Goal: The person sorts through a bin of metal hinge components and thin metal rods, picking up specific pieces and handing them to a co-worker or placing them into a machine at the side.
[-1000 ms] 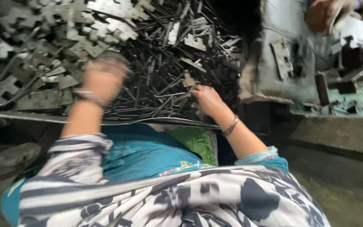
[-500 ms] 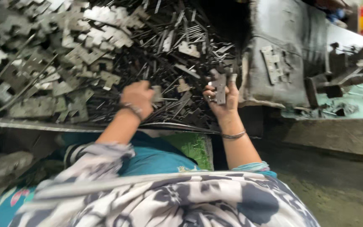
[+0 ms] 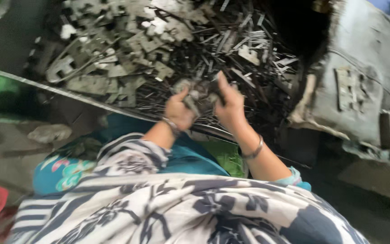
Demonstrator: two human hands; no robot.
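The left hand (image 3: 180,110) and right hand (image 3: 229,103) met over the near edge of the scrap heap (image 3: 168,58), both closed on a small clutch of metal pieces (image 3: 198,92) held between them. Blur hid which way the pieces pointed; no long axis could be told. The heap, flat stamped plates on the left and thin dark strips on the right, lay on a worktop (image 3: 68,92). A grey machine (image 3: 362,86) stood to the right.

Motion-blurred metal pieces (image 3: 198,96) between both hands (image 3: 204,106), shapes too smeared to tell.
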